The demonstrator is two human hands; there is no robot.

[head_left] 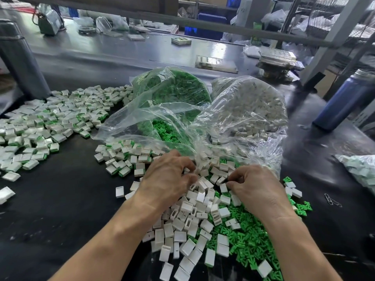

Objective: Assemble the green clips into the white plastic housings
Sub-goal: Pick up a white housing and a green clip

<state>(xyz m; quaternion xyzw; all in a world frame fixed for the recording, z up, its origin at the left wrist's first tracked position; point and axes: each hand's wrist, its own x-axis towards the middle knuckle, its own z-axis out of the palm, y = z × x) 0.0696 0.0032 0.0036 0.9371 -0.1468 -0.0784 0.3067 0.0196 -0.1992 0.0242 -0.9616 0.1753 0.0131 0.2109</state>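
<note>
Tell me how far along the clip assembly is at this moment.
Well underway, far from finished. Done: a wide spread of assembled housings showing green edges at far left. In hand: the left hand and right hand work curled fingers in the loose white housings. Left: loose green clips, plus bags of clips and housings.

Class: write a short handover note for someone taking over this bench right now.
Left hand and right hand: fingers curled in the loose pile; what each grip holds is hidden.
Empty white housings and loose green clips lie mixed in front; more sit in the clip bag and housing bag.
Done: assembled pieces heaped at left.
Left: the rest of the pile and both bags.
</note>
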